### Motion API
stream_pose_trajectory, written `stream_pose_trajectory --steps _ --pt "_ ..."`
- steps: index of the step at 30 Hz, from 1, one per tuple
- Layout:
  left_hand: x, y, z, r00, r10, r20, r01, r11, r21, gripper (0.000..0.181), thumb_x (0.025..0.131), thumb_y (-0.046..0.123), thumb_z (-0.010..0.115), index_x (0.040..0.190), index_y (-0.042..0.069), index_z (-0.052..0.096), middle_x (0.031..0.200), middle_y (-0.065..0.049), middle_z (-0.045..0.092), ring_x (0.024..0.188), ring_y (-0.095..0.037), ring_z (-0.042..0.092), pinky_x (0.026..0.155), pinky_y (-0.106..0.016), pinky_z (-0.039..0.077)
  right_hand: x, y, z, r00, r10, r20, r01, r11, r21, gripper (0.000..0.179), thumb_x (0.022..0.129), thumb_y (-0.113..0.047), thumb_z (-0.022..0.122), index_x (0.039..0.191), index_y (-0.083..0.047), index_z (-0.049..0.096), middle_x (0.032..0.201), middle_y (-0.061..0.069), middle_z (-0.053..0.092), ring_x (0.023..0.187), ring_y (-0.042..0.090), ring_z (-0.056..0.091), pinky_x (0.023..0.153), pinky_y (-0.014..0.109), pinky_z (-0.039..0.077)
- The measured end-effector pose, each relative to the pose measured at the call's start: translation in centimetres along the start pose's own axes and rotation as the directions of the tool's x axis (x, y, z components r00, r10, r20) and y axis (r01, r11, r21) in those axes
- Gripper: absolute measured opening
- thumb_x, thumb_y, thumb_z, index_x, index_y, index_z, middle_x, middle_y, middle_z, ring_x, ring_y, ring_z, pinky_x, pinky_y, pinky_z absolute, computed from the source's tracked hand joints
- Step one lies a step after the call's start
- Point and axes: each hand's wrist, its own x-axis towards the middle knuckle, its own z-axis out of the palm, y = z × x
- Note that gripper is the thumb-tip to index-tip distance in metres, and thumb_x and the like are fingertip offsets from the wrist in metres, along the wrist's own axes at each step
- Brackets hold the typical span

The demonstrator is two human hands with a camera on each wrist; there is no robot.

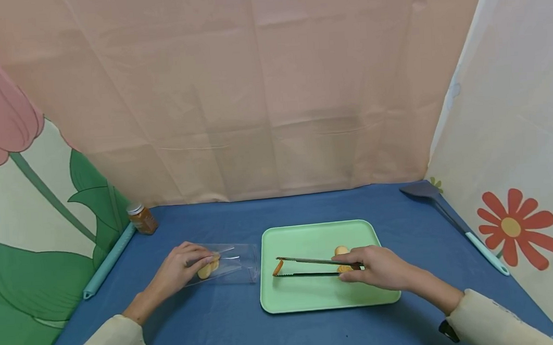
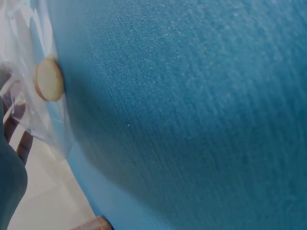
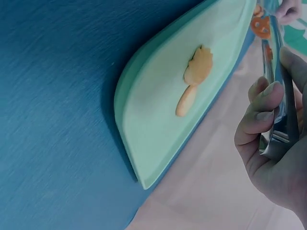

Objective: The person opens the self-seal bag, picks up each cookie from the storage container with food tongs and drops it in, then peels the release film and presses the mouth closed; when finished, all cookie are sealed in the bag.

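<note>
My left hand [image 1: 185,263] pinches the edge of a clear plastic bag [image 1: 243,260] lying toward the tray. Inside the bag are pale round biscuits [image 1: 204,271], also visible through the plastic in the left wrist view. In my right hand [image 1: 377,266] I grip metal tongs [image 1: 310,274], pointing left over the light green tray [image 1: 320,298]. Between the tong tips is an orange-brown piece [image 3: 261,27] with a cut-out face. Below my right hand, a frilly-edged biscuit [image 3: 199,67] and a smooth pale biscuit [image 3: 186,100] lie on the tray.
A brown jar [image 1: 144,220] with a silver lid stands at the back left, beside a long light-blue rod [image 1: 109,262] along the edge. A dark turner [image 1: 448,218] with a mint handle lies along the right side. Blue cloth [image 1: 228,321] covers the table; curtains enclose it.
</note>
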Motion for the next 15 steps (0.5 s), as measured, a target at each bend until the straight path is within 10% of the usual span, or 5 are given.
stream_pose_trajectory --steps 15 --pt "-0.2 -0.1 0.0 1.0 0.01 -0.003 -0.01 1.0 -0.001 0.013 0.094 0.026 0.071 0.104 0.028 0.08 0.101 0.014 0.074 0.096 -0.008 0.061 0.079 -0.038 0.051 2.5 -0.5 1.3 0.998 -0.063 0.006 0.063 0.998 0.018 0.046 0.096 -0.045 0.066 0.135 -0.021 0.066 0.088 -0.016 0.064 0.062 -0.004 0.05 0.06 0.02 0.044"
